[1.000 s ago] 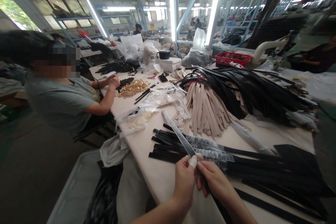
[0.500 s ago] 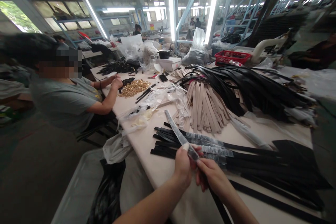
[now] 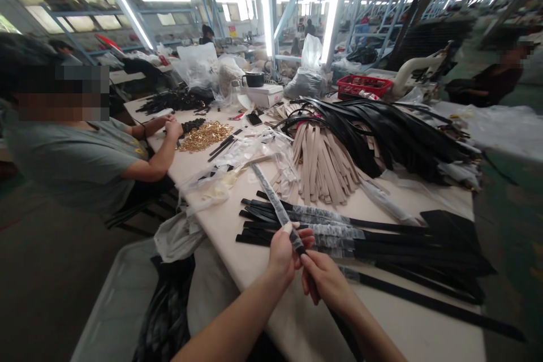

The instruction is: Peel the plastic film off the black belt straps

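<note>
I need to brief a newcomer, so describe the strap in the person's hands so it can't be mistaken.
Start at the long pale worktable and find the row of black straps near its front edge. Just before them, the left hand and right hand pinch one black strap in a clear sleeve. Unlike its flat-lying neighbours, it rises off the table, angled up and away.

Your left hand [image 3: 282, 251] now grips higher on the clear sleeve [image 3: 275, 206]; more of the black strap inside now fills it.
</note>
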Demonstrator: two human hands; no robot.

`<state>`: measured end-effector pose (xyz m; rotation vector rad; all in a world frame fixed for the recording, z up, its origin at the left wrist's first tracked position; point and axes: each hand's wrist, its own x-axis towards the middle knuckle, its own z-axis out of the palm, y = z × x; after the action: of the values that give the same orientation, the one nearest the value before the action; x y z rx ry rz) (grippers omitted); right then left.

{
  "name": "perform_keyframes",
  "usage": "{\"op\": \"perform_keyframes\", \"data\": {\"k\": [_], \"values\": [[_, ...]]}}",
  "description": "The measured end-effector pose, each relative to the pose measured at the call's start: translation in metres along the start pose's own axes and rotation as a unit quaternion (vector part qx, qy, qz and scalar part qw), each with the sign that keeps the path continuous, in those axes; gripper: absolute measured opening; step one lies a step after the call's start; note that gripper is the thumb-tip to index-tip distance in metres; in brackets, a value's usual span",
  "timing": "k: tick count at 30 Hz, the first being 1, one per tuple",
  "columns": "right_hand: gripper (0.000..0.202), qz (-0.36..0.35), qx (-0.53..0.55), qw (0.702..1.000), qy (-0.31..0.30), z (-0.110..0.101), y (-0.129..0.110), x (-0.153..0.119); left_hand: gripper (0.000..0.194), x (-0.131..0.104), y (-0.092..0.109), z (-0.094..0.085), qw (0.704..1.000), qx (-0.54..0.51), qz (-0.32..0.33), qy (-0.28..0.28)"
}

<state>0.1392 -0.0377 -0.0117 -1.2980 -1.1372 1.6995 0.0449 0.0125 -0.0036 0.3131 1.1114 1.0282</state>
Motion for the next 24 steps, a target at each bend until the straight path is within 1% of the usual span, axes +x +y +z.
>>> {"op": "perform_keyframes", "data": {"k": [3,5,6,7,9,12,14,17,20,22,24], "values": [[0.046,-0.028,-0.044,0.997,0.053,0.004,0.003,0.003,0.025,-0.011,-0.012,-0.004,0.999,0.024,-0.001,-0.022],[0.050,-0.031,-0.063,0.995,0.069,0.008,0.006,0.004,0.026,-0.016,-0.017,-0.009,0.998,0.046,-0.017,-0.041],[0.051,-0.027,-0.068,0.995,0.069,0.009,0.008,0.003,0.026,-0.016,-0.016,-0.011,0.997,0.049,-0.030,-0.050],[0.051,-0.022,-0.072,0.995,0.066,0.011,0.010,0.003,0.026,-0.014,-0.012,-0.012,0.997,0.040,-0.041,-0.058],[0.048,-0.012,-0.078,0.995,0.066,0.013,0.013,0.001,0.025,-0.005,0.003,-0.012,0.996,0.000,-0.055,-0.066],[0.047,-0.006,-0.079,0.994,0.080,0.017,0.016,0.001,0.022,0.008,0.023,-0.006,0.998,-0.021,-0.030,-0.043],[0.049,-0.018,-0.087,0.992,0.090,0.019,0.015,0.002,0.020,0.006,0.024,-0.003,1.000,0.003,-0.005,-0.022],[0.052,-0.029,-0.089,0.992,0.082,0.023,0.013,-0.003,0.022,-0.013,0.012,-0.003,0.999,0.027,0.024,-0.006],[0.052,-0.054,-0.085,0.992,0.081,0.029,0.011,-0.016,0.026,-0.039,-0.001,-0.008,0.999,0.031,0.038,-0.018],[0.052,-0.080,-0.096,0.988,0.095,0.031,0.009,-0.028,0.026,-0.053,-0.007,-0.013,0.999,0.030,0.025,-0.032],[0.051,-0.089,-0.109,0.984,0.105,0.032,0.006,-0.038,0.028,-0.065,-0.014,-0.017,0.999,0.033,-0.006,-0.041]]}}
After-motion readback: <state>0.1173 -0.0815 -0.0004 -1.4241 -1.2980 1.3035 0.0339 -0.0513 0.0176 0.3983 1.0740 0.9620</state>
